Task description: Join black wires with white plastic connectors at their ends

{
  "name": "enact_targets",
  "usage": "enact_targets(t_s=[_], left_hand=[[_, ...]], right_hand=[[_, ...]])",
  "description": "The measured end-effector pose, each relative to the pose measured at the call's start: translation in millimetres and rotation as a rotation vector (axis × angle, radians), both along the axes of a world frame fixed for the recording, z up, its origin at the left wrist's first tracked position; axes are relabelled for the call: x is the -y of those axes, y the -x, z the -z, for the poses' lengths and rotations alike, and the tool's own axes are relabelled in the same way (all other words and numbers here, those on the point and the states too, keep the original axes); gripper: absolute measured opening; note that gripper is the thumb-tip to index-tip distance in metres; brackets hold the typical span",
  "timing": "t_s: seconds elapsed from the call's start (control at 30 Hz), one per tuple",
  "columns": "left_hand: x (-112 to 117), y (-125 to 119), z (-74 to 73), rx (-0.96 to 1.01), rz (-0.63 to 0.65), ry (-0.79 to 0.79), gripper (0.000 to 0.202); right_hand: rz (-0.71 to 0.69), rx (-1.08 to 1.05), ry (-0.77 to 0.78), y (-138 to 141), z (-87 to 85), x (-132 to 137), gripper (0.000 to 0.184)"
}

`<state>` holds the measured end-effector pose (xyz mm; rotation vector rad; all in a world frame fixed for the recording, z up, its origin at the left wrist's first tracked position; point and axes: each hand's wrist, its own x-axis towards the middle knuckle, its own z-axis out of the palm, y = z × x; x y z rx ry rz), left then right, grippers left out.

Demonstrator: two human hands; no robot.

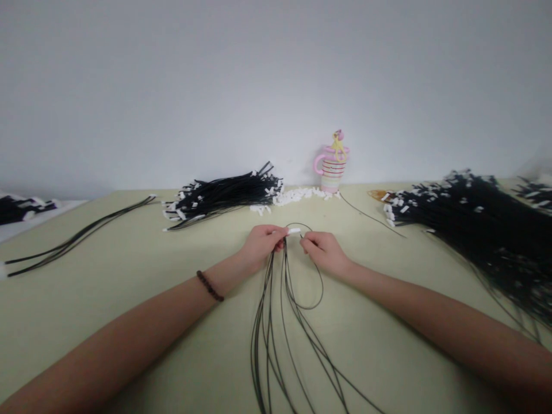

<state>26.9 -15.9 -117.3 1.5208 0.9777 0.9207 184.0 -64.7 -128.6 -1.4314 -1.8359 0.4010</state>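
My left hand [266, 241] pinches a small white connector [294, 231] between thumb and fingers, near the middle of the table. Several thin black wires [267, 305] hang from beneath that hand toward the table's near edge. My right hand [321, 248] is closed just right of the connector, its thumb and forefinger pinching the end of one black wire. That wire's tip points up, close to the connector but seemingly apart from it. A loop of black wire [322, 284] curves below the right hand. Where each wire enters the connector is too small to make out.
A bundle of black wires with white connectors [224, 192] lies at the back; a larger one [487, 230] fills the right side. Loose white connectors [302, 195] lie beside a pink striped mug [333, 169]. A few joined wires [86, 233] rest at left on the pale green table [129, 276].
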Motion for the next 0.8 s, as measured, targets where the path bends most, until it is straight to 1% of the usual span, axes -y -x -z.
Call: enact_targets(t_s=[0.2, 0.33, 0.4, 0.53, 0.6, 0.67, 0.73, 0.8], left_hand=[[-1.1, 0.6, 2.6, -0.023, 0.009, -0.016, 0.027], [-0.9, 0.4, 1.4, -0.048, 0.027, -0.016, 0.027], [-0.2, 0.4, -0.3, -0.059, 0.039, -0.007, 0.027], [0.0, 1.1, -1.6, -0.073, 0.066, 0.016, 0.027], [-1.0, 1.8, -0.7, -0.080, 0.073, 0.022, 0.027], [-2.0, 2.5, 0.4, -0.087, 0.084, 0.022, 0.028], [-2.4, 2.9, 1.0, -0.097, 0.102, 0.019, 0.028], [-1.9, 3.0, 0.9, -0.104, 0.114, 0.011, 0.029]], right_hand=[[-0.011, -0.012, -0.003, -0.6, 2.0, 0.4, 0.027], [-0.007, -0.005, -0.021, -0.1, 1.1, 0.4, 0.027], [0.010, 0.023, -0.071, -0.1, 0.8, 1.2, 0.027], [0.037, 0.051, -0.248, -0.8, 2.6, 2.5, 0.023], [0.017, 0.031, -0.309, -1.2, 3.6, 2.6, 0.019], [-0.036, 0.014, -0.349, -1.5, 3.6, 2.8, 0.018], [-0.103, 0.000, -0.357, -1.5, 2.7, 3.1, 0.018], [-0.130, -0.011, -0.342, -1.3, 1.6, 3.6, 0.019]])
